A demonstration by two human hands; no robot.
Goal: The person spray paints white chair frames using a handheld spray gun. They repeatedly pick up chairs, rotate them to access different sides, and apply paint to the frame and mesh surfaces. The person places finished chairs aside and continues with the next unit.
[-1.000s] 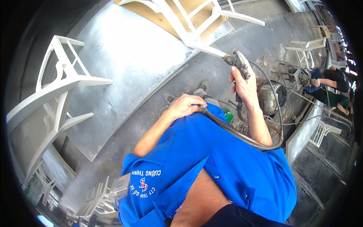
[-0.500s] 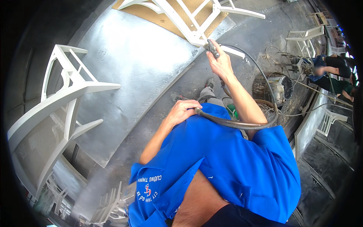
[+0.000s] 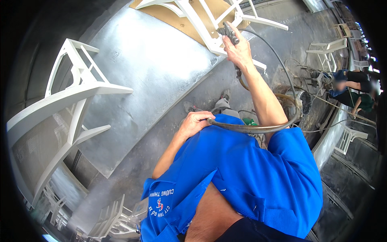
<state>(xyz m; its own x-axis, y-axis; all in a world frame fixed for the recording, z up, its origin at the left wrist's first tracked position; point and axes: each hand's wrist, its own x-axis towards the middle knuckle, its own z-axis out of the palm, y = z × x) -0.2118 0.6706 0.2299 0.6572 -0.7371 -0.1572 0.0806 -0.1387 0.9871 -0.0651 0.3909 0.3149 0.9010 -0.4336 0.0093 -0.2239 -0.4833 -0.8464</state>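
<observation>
My right hand (image 3: 238, 52) is closed around a dark spray gun (image 3: 230, 34), held out in front of me. The gun is close beside a white wooden chair frame (image 3: 189, 18) that lies tipped at the far side. Down at my waist, my left hand (image 3: 195, 124) grips one end of a looped dark hose (image 3: 250, 129). This hose bends round past my right forearm, and a thinner black hose (image 3: 278, 56) runs up toward the gun. My left fingers are wrapped over the hose, so their tips are partly hidden.
Brown cardboard (image 3: 177, 20) lies under the far chair, on a pale, paint-coated sheet (image 3: 125, 80). Another white chair (image 3: 76, 111) stands close at left. A paint-crusted bucket (image 3: 305, 103) and trailing hoses are at right. Two co-workers (image 3: 354, 86) are farther right.
My right hand has moved forward with the spray gun, now farther along the chair frame, and the gun has tilted. My left hand stays on the hose. The whole view has shifted slightly.
</observation>
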